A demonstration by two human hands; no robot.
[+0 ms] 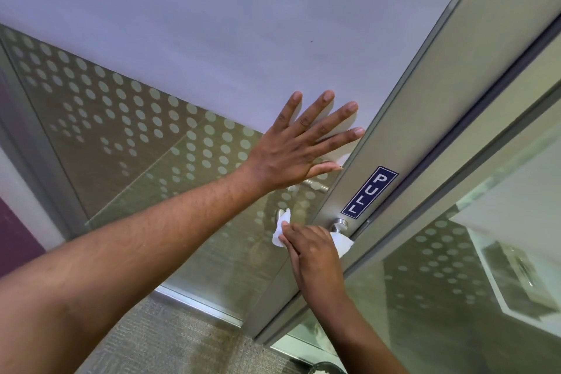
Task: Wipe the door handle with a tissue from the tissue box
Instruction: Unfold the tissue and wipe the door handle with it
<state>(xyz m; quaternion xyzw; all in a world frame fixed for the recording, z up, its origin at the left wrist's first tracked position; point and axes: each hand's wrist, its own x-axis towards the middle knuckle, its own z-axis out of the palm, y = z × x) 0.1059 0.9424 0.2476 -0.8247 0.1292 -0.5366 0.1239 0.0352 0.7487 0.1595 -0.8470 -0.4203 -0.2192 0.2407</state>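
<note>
Wiping is underway: right hand point(312, 252) fingers are clenching the tissue point(280, 232) around the handle point(340, 225); left hand point(299, 146), fingers released, is bracing the door point(394, 143). Completeness is undeterminable.

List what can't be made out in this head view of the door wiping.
- Door handle: only the round base shows; the right hand and tissue cover the lever.
- Tissue: mostly hidden under the right hand; only its two ends show.
- Tissue box: not in view.
- Dark object at the bottom edge: cut off by the frame.
- Glass under the left hand: frosting and dots blur what lies behind.
</note>
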